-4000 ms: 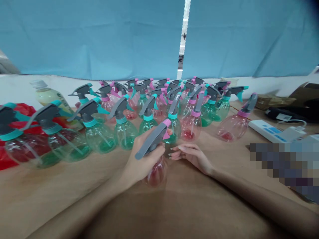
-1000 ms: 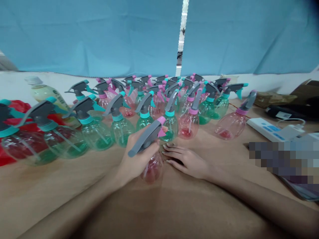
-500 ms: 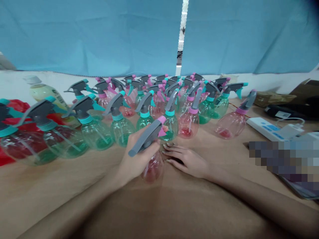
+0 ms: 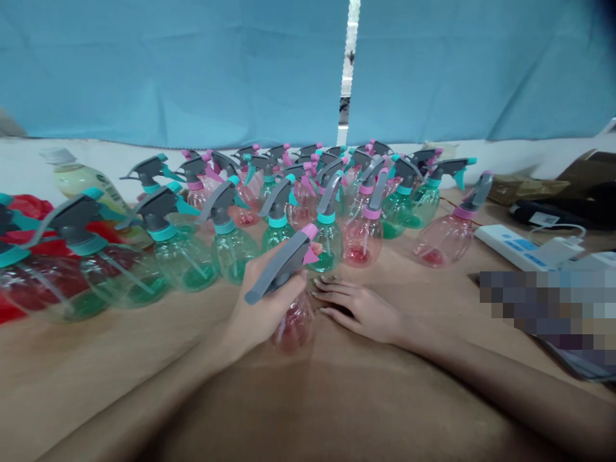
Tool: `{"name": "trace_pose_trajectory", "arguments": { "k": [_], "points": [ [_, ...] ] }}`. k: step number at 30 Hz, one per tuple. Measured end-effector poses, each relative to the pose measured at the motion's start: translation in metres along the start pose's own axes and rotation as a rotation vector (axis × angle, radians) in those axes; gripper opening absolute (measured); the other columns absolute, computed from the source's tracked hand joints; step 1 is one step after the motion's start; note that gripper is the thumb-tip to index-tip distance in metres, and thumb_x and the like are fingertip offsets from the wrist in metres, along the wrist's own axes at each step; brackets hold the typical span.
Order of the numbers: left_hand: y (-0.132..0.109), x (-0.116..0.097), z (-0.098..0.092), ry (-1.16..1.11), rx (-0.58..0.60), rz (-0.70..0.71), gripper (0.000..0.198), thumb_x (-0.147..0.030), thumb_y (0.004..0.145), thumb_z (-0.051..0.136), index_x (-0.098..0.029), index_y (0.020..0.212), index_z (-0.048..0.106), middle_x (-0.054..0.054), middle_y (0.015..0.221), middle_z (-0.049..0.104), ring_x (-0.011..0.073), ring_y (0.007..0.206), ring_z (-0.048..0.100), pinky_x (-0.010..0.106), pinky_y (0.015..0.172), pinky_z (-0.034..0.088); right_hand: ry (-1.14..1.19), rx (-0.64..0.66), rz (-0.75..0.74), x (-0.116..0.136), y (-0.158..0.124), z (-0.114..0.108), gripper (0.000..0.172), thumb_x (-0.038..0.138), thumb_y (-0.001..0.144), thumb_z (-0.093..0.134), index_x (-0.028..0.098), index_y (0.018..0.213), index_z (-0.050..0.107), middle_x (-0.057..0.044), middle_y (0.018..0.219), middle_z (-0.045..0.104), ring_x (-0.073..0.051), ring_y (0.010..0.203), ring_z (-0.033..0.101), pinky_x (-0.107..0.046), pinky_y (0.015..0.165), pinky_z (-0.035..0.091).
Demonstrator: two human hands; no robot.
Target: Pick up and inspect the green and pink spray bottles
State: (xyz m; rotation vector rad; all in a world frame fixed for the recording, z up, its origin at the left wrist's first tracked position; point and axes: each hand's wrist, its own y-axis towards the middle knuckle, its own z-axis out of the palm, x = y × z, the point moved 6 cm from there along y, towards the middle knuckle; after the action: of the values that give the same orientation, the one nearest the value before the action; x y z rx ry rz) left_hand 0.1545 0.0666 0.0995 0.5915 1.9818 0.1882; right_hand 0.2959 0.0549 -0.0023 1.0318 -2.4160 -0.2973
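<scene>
Gripping left hand [image 4: 262,319]: we find it clasped around the neck of a pink spray bottle, thumb and fingers wrapped below the grey head.
Pink spray bottle [image 4: 292,330]: we locate it in front of the person, near the middle of the brown table [image 4: 86,366], its body showing beneath the hand. Whether its base touches the table, we cannot tell.
Grey lever [image 4: 276,269]: we record that it slopes toward the person, while the pink nozzle [image 4: 308,231] points forward and to the right.
Right hand [image 4: 368,312]: we see it released, palm down with fingers extended, fingertips just beside the held bottle.
Teal-collared bottle [image 4: 330,247]: we note it standing just beyond the right fingertips, with a second pink bottle [image 4: 363,240] beside it.
Front row, left: we count five more teal-collared sprayers in a line, the leftmost cut by the picture edge.
Right side: we observe a third pink bottle [image 4: 445,240] set apart, near a white power strip [image 4: 505,246].
Back: we report closely packed sprayers with pink and teal parts, below a blue cloth [image 4: 192,77].
</scene>
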Motion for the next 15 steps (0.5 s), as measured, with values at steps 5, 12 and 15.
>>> {"name": "trace_pose_trajectory", "arguments": {
  "k": [5, 12, 15],
  "points": [
    [-0.001, 0.001, 0.001, -0.004, 0.014, -0.012, 0.008, -0.02, 0.075, 0.049, -0.024, 0.077, 0.056, -0.003, 0.065, 0.055, 0.0145, 0.058, 0.051, 0.027, 0.057, 0.041, -0.019, 0.008, 0.01, 0.0, 0.0, 0.0, 0.034, 0.031, 0.093, 0.041, 0.017, 0.121, 0.056, -0.008, 0.127, 0.057, -0.017, 0.123, 0.047, -0.037, 0.106, 0.036],
    [0.002, -0.009, -0.003, 0.088, -0.011, 0.069, 0.007, -0.021, 0.07, 0.048, -0.025, 0.069, 0.053, -0.004, 0.059, 0.05, 0.0141, 0.054, 0.046, 0.027, 0.051, 0.037, -0.013, 0.011, 0.009, 0.0, 0.0, -0.001, 0.035, 0.031, 0.093, 0.041, 0.018, 0.123, 0.054, -0.008, 0.129, 0.055, -0.018, 0.123, 0.046, -0.039, 0.106, 0.036],
    [0.002, -0.004, -0.004, 0.096, -0.016, 0.038, 0.009, -0.022, 0.071, 0.047, -0.025, 0.07, 0.056, -0.004, 0.058, 0.05, 0.014, 0.054, 0.046, 0.027, 0.05, 0.038, -0.017, 0.002, 0.008, 0.001, -0.001, 0.0, 0.035, 0.031, 0.094, 0.041, 0.017, 0.122, 0.055, -0.008, 0.129, 0.055, -0.018, 0.124, 0.045, -0.038, 0.106, 0.036]
  ]
}}
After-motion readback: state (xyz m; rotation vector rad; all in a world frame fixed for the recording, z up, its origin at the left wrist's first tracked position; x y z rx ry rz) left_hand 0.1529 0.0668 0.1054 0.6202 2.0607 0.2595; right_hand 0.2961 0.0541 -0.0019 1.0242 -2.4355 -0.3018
